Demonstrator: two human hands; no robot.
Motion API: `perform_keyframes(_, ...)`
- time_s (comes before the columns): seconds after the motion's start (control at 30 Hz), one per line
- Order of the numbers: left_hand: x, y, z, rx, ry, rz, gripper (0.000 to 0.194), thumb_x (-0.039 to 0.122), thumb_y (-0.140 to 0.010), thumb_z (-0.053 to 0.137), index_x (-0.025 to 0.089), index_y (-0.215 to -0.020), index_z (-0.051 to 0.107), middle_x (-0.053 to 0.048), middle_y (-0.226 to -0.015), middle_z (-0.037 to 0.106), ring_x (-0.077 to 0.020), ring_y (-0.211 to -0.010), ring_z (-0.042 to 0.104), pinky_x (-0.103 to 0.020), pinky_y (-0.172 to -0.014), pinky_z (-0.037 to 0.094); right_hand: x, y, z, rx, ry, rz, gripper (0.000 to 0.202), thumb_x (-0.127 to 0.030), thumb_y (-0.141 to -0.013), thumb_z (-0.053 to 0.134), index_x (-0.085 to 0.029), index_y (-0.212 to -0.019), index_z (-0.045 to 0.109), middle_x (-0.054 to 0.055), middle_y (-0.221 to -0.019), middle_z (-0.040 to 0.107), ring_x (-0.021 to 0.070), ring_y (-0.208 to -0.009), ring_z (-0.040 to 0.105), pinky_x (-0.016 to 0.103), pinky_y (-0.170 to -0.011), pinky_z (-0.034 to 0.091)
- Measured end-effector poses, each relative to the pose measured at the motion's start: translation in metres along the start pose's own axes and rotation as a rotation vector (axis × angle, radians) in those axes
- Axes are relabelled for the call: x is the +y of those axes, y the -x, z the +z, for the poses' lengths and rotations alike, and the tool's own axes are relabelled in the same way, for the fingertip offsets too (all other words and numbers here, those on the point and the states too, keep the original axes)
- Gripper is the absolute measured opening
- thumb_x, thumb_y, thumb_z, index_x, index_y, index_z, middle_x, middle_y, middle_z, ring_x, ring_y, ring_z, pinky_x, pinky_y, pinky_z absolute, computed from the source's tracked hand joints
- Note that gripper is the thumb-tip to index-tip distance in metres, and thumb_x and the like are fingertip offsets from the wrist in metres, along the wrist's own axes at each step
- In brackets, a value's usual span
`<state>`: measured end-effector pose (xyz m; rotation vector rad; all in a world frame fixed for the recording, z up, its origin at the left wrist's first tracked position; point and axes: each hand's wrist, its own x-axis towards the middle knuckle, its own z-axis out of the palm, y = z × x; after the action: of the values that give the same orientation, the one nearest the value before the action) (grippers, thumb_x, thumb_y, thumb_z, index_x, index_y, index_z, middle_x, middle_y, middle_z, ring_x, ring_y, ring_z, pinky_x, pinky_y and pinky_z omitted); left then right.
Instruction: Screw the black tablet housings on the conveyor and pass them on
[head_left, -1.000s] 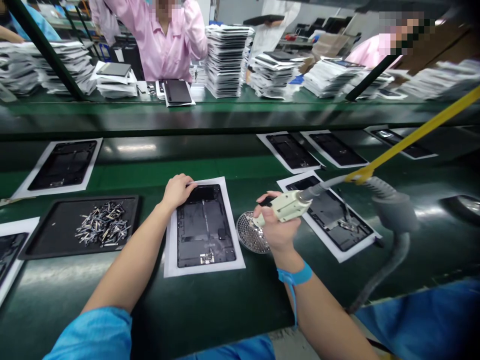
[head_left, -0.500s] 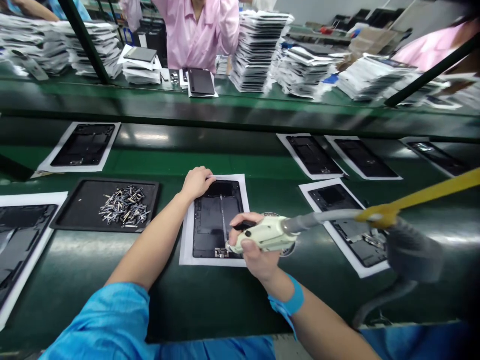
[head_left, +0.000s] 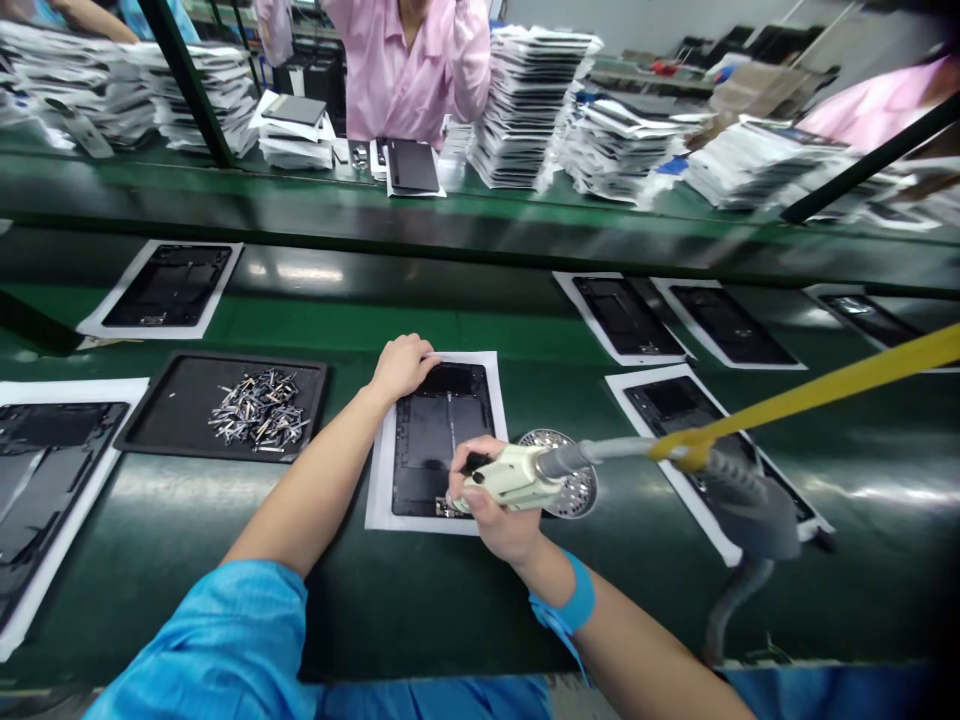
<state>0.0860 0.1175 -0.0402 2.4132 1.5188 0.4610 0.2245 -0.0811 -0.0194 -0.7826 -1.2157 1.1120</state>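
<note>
A black tablet housing lies on a white paper sheet in front of me. My left hand holds its upper left corner, fingers closed over the edge. In my right hand is a pale green electric screwdriver, its nose over the small circuit board at the housing's lower edge. The bit is hidden behind my fingers. A grey cable leaves the screwdriver's rear and hangs from a yellow strap. Partly behind the tool sits a round metal dish with small holes or dots.
A black tray with a heap of small strip-like parts stands to the left. More tablet housings on paper lie left, far left and right. Across the bench, a person in pink stands among tall stacks.
My right hand and the screwdriver have shifted slightly left over the circuit board, uncovering more of the metal dish. The cable and strap swung left. My left hand stays at the housing's corner.
</note>
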Motion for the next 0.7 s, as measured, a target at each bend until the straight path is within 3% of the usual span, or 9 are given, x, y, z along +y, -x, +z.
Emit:
perform_keyframes(0.17, -0.002, 0.002, -0.003, -0.031, -0.091, 0.035, 0.028, 0.036, -0.102, 0.051, 0.019, -0.103, 0.073, -0.011, -0.104, 0.07, -0.0262, -0.103, 0.064, -0.036, -0.088, 0.048, -0.006, -0.003, 0.002, -0.044, 0.007, -0.007, 0.03, -0.039, -0.085, 0.076, -0.022, -0.105, 0.062, -0.003, -0.07, 0.06, 0.0097, -0.051, 0.053, 0.024, -0.048, 0.048)
perform_keyframes(0.3, -0.014, -0.016, -0.018, -0.086, -0.065, 0.112, 0.027, 0.036, -0.102, 0.048, 0.021, -0.098, 0.071, -0.009, -0.101, 0.073, -0.0234, -0.096, 0.067, -0.032, -0.085, 0.049, -0.025, -0.012, -0.019, 0.043, -0.005, -0.054, 0.034, -0.047, -0.087, 0.072, -0.022, -0.107, 0.062, -0.003, -0.065, 0.061, 0.0103, -0.047, 0.052, 0.023, -0.045, 0.045)
perform_keyframes(0.4, -0.03, -0.051, -0.048, -0.061, -0.045, 0.077, 0.029, 0.038, -0.102, 0.046, 0.023, -0.098, 0.07, -0.007, -0.098, 0.075, -0.0227, -0.091, 0.068, -0.03, -0.082, 0.049, -0.034, -0.015, -0.044, 0.22, -0.017, -0.129, 0.041, -0.053, -0.085, 0.073, -0.022, -0.108, 0.06, -0.001, -0.071, 0.063, 0.0116, -0.047, 0.055, 0.024, -0.042, 0.045)
perform_keyframes(0.5, -0.047, -0.099, -0.088, 0.001, -0.104, 0.048, 0.027, 0.034, -0.102, 0.046, 0.022, -0.102, 0.07, -0.007, -0.107, 0.075, -0.0229, -0.101, 0.068, -0.027, -0.087, 0.047, -0.035, -0.017, -0.062, 0.35, 0.007, -0.152, 0.034, -0.047, -0.087, 0.073, -0.024, -0.108, 0.06, 0.0, -0.075, 0.064, 0.0111, -0.048, 0.054, 0.023, -0.042, 0.045)
perform_keyframes(0.6, -0.059, -0.142, -0.122, 0.061, -0.182, 0.043, 0.031, 0.036, -0.105, 0.044, 0.019, -0.105, 0.069, -0.005, -0.11, 0.074, -0.0209, -0.105, 0.065, -0.026, -0.092, 0.045, -0.032, -0.018, -0.069, 0.353, 0.057, -0.133, 0.024, -0.041, -0.09, 0.071, -0.025, -0.107, 0.063, -0.003, -0.066, 0.06, 0.0104, -0.047, 0.05, 0.022, -0.043, 0.044)
perform_keyframes(0.7, -0.07, -0.172, -0.141, 0.128, -0.235, 0.078, 0.044, 0.045, -0.109, 0.034, 0.016, -0.107, 0.067, -0.002, -0.106, 0.071, -0.0171, -0.102, 0.061, -0.028, -0.098, 0.042, -0.03, -0.019, -0.071, 0.329, 0.129, -0.165, 0.027, -0.041, -0.088, 0.073, -0.024, -0.107, 0.065, -0.002, -0.068, 0.06, 0.0118, -0.051, 0.053, 0.025, -0.049, 0.048)
